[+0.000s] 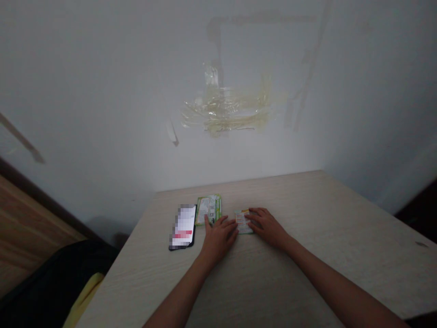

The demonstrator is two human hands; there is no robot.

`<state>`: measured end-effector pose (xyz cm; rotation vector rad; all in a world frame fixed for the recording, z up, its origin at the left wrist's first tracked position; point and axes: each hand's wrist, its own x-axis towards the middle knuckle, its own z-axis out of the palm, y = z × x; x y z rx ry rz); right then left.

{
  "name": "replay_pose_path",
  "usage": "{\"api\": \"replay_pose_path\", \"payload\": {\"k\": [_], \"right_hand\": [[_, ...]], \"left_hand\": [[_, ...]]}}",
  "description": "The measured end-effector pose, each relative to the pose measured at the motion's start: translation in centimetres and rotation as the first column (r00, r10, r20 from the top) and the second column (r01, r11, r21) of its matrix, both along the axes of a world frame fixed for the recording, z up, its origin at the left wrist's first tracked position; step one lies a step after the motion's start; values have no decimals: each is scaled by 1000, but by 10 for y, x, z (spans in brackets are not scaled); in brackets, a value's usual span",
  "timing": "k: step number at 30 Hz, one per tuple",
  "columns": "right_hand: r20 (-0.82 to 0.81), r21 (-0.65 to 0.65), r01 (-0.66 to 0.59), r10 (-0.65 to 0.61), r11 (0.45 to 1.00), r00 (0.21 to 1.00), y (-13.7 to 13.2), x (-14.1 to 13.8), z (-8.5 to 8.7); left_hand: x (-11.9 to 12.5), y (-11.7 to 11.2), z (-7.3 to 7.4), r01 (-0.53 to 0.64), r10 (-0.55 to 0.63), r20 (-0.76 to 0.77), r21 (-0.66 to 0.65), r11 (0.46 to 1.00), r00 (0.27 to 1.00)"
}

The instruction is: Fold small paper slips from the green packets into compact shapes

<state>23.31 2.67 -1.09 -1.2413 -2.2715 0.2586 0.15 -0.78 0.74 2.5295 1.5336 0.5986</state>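
My left hand rests on the wooden table, fingers stretched forward and a little spread. Its fingertips touch the near edge of a green and white packet and the left edge of a small orange and green card. My right hand lies flat on the right part of that small card, fingers extended to the left. Both hands flank the card, which lies flat between them.
A phone with a lit screen lies just left of my left hand. A white wall with old tape residue rises behind the table. A dark and yellow object sits beside the table's left edge.
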Motion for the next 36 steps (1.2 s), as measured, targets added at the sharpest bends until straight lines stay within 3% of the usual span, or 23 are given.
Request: {"api": "replay_pose_path", "payload": {"k": [20, 36], "right_hand": [[-5, 26, 12, -12, 1000, 1000, -3, -2, 4], [6, 38, 27, -27, 999, 1000, -2, -4, 2]], "left_hand": [[-2, 2, -1, 0, 2, 40, -51, 999, 999], [-4, 4, 2, 30, -29, -50, 30, 999, 998]]}}
